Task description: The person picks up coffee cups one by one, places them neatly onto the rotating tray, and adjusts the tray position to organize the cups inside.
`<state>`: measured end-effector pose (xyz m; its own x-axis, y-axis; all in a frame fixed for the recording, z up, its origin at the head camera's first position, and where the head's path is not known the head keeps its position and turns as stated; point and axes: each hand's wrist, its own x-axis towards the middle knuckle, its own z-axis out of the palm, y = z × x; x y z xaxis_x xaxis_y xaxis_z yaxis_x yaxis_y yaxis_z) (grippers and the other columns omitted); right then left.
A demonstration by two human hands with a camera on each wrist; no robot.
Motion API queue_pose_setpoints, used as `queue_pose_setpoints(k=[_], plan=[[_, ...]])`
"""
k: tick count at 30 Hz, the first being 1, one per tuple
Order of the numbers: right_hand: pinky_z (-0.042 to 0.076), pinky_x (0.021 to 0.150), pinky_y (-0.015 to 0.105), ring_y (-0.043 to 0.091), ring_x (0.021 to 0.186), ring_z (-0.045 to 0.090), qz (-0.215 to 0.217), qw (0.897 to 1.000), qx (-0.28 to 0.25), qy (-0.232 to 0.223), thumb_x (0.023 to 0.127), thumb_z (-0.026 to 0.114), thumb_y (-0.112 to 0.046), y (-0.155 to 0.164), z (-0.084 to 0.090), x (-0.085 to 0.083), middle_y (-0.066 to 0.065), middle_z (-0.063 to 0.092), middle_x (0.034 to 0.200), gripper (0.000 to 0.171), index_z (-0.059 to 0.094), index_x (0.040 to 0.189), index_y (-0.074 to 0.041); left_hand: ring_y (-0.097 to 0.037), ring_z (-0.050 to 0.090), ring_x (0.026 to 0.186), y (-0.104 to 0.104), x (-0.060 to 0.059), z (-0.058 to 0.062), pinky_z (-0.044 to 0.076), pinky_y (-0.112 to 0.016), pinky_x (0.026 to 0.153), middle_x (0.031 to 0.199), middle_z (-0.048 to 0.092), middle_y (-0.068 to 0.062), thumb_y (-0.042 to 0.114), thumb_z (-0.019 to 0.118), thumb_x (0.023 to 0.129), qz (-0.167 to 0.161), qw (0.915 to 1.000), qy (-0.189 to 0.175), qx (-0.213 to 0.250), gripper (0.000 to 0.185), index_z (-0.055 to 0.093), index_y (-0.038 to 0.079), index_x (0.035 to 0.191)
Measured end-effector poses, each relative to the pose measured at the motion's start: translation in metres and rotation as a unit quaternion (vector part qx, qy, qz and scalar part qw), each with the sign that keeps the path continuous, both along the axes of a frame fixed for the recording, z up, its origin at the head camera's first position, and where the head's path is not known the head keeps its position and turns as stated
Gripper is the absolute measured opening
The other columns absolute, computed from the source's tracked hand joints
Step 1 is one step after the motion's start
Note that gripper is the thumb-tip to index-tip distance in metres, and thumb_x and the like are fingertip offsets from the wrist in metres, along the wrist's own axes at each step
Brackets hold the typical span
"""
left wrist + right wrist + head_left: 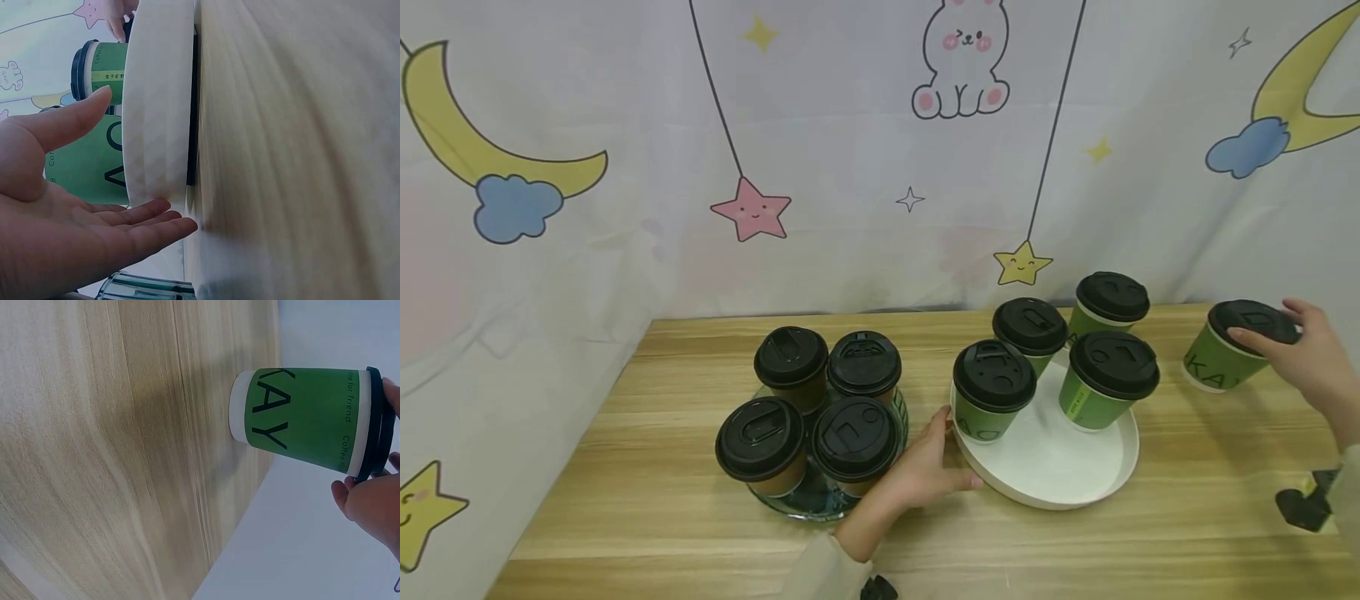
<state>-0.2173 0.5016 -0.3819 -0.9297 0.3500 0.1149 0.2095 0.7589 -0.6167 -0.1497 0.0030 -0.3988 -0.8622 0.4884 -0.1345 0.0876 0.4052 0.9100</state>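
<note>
My right hand grips a green paper coffee cup by its black lid, at the far right of the table. The cup stands upright or nearly so, its base close to the wood. My left hand lies at the near left side of a round white tray. In the left wrist view its fingers extend straight along the tray's outer wall, thumb raised beside the cups. Several green cups with black lids stand on the tray, among them a front left cup and a right cup.
Left of the white tray, several brown cups with black lids crowd a greenish glass plate, close to my left forearm. A white curtain printed with stars and moons hangs behind the wooden table.
</note>
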Motion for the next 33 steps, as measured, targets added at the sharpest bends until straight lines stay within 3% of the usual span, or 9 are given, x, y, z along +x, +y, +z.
queue_pose_setpoints(k=[8, 11, 18, 25, 33], plan=[[0.026, 0.088, 0.067, 0.048, 0.13, 0.009, -0.026, 1.0, 0.002, 0.007, 0.084, 0.053, -0.054, 0.006, -0.006, 0.001, 0.021, -0.001, 0.15, 0.094, -0.004, 0.147, -0.014, -0.034, 0.028, 0.13, 0.0, 0.001, 0.001, 0.024, -0.048, 0.103, 0.139, 0.032, -0.024, 0.016, 0.074, 0.075, 0.0, 1.0, 0.0, -0.003, 0.093, 0.014, -0.005, 0.142], [0.024, 0.087, 0.068, 0.051, 0.129, 0.007, -0.014, 1.0, 0.0, 0.004, 0.086, 0.053, -0.05, 0.003, -0.001, 0.005, 0.026, -0.002, 0.148, 0.092, -0.004, 0.147, -0.009, -0.034, 0.028, 0.129, -0.001, 0.001, 0.001, 0.025, -0.048, 0.103, 0.139, 0.033, -0.024, 0.016, 0.074, 0.075, 0.001, 1.0, 0.001, -0.003, 0.093, 0.014, -0.006, 0.142], [0.021, 0.089, 0.069, 0.058, 0.123, 0.01, 0.01, 1.0, -0.005, 0.006, 0.09, 0.051, -0.04, -0.039, 0.028, 0.029, 0.036, 0.0, 0.143, 0.088, -0.004, 0.143, 0.005, -0.034, 0.029, 0.129, -0.001, 0.001, 0.002, 0.025, -0.049, 0.103, 0.139, 0.033, -0.025, 0.016, 0.074, 0.076, 0.0, 1.0, 0.001, -0.003, 0.092, 0.014, -0.006, 0.142], [0.022, 0.085, 0.071, 0.057, 0.124, 0.009, 0.015, 1.0, 0.002, 0.007, 0.089, 0.052, -0.042, -0.034, 0.023, 0.031, 0.034, 0.0, 0.144, 0.09, -0.003, 0.144, 0.002, -0.034, 0.029, 0.129, 0.0, 0.001, 0.001, 0.025, -0.049, 0.103, 0.139, 0.033, -0.024, 0.015, 0.074, 0.075, 0.0, 1.0, -0.004, 0.004, 0.092, 0.014, -0.005, 0.142], [0.02, 0.087, 0.071, 0.058, 0.123, 0.009, 0.029, 1.0, 0.005, 0.01, 0.09, 0.053, -0.037, -0.044, 0.03, 0.04, 0.036, 0.003, 0.142, 0.087, -0.002, 0.143, 0.005, -0.034, 0.028, 0.13, -0.001, 0.001, 0.001, 0.025, -0.049, 0.103, 0.139, 0.032, -0.024, 0.018, 0.075, 0.075, 0.001, 1.0, -0.004, 0.0, 0.093, 0.014, -0.004, 0.142]])
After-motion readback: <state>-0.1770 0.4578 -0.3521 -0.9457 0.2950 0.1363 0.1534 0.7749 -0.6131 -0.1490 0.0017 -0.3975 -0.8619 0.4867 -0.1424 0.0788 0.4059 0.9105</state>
